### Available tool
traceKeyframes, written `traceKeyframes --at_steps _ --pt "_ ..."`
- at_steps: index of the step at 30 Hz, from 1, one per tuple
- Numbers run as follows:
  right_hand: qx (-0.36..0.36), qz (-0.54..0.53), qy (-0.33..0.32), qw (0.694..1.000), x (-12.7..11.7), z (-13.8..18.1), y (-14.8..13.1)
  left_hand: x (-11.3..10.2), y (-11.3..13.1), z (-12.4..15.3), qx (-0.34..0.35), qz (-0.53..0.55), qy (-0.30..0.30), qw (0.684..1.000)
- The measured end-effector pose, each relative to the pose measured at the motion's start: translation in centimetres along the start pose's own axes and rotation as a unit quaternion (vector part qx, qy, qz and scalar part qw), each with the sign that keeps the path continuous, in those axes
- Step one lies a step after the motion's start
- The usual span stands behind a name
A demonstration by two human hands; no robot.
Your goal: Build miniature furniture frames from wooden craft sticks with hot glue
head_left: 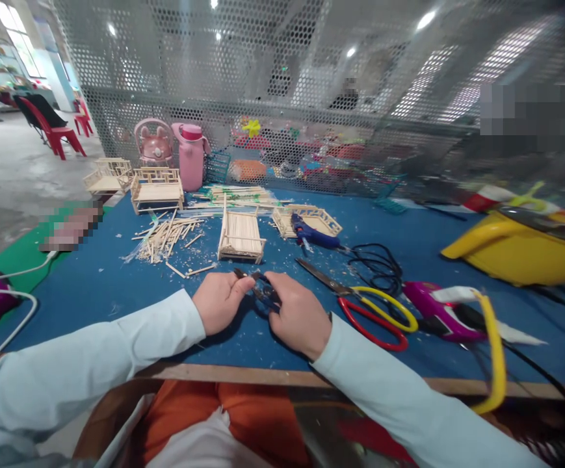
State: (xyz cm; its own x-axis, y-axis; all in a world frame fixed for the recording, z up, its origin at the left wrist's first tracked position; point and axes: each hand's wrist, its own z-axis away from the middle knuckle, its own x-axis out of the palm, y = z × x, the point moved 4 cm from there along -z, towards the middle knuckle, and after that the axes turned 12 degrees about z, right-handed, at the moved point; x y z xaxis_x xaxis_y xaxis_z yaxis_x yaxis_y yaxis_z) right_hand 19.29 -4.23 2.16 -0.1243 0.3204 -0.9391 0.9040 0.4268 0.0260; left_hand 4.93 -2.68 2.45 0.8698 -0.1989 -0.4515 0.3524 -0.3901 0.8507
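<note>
My right hand [299,315] is closed round the dark handles of a small pair of pliers [265,294] above the blue table. Beside the tool's jaws, my left hand [218,303] is pinched shut; what lies between its fingers is too small or hidden to tell. Just beyond both hands stands a miniature chair of thin wooden sticks [241,235]. A pile of short sticks [168,237] lies to its left. Behind it on the right, a blue glue gun [316,234] rests against another small stick frame [328,222].
Scissors with red and yellow handles [353,291] lie right of my hands, near a purple power strip [450,312] and black cable [380,263]. Finished-looking stick furniture [158,190] and a pink bottle [192,159] stand back left. A perforated metal screen [243,71] rises behind.
</note>
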Motion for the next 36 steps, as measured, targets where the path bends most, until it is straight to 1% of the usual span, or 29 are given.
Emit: traceKeyframes --at_steps 4,8,11,14,16,17,18,19,21,22,23,25,28,31,34,36 --pt "0.007 0.03 0.018 0.999 0.0 0.4 -0.2 0.0 0.1 0.0 -0.013 0.01 -0.003 1.0" --pt "0.012 0.059 0.008 0.998 0.0 0.4 -0.3 0.2 -0.2 0.1 -0.052 0.017 0.0 0.998" --pt "0.024 0.103 -0.014 0.994 -0.2 0.1 -0.2 0.5 -0.3 0.2 -0.077 0.037 0.008 0.996" --pt "0.047 0.106 -0.048 0.992 -0.8 0.0 0.1 0.6 -0.1 0.3 -0.053 0.078 -0.003 0.996" --pt "0.078 0.105 -0.083 0.988 -1.4 0.2 0.6 0.5 -0.1 0.3 -0.047 0.135 -0.023 0.989" --pt "0.093 0.111 -0.107 0.984 -1.7 0.5 1.0 0.5 -0.2 0.3 -0.061 0.186 -0.036 0.98" --pt "0.104 0.121 -0.135 0.978 -2.1 0.7 1.4 0.5 -0.3 0.2 -0.087 0.251 -0.053 0.963" --pt "0.112 0.135 -0.163 0.971 -2.4 0.9 1.9 0.5 -0.5 0.1 -0.12 0.322 -0.073 0.936" --pt "0.125 0.164 -0.207 0.956 -2.9 1.1 3.1 0.7 -0.6 -0.2 -0.182 0.448 -0.115 0.868" --pt "0.134 0.175 -0.218 0.951 -3.0 1.1 3.7 0.7 -0.6 -0.3 -0.204 0.491 -0.129 0.837" --pt "0.144 0.183 -0.221 0.947 -2.9 1.0 4.3 0.7 -0.6 -0.4 -0.22 0.519 -0.132 0.815" --pt "0.16 0.188 -0.201 0.948 -2.5 0.6 5.3 0.6 -0.8 -0.7 -0.24 0.545 -0.112 0.795" --pt "0.178 0.187 -0.127 0.958 -1.2 -0.1 5.9 0.4 -1.1 -0.8 -0.251 0.55 -0.074 0.793" --pt "0.173 0.149 -0.047 0.972 -0.2 -0.4 5.6 0.5 -1.4 -0.7 -0.261 0.553 -0.071 0.788" --pt "0.138 0.08 0.009 0.987 -0.8 -0.2 4.8 0.5 -1.7 -0.6 -0.261 0.55 -0.073 0.79" --pt "0.112 0.059 -0.002 0.992 -2.1 0.3 4.5 0.5 -1.8 -0.6 -0.244 0.534 -0.066 0.807"
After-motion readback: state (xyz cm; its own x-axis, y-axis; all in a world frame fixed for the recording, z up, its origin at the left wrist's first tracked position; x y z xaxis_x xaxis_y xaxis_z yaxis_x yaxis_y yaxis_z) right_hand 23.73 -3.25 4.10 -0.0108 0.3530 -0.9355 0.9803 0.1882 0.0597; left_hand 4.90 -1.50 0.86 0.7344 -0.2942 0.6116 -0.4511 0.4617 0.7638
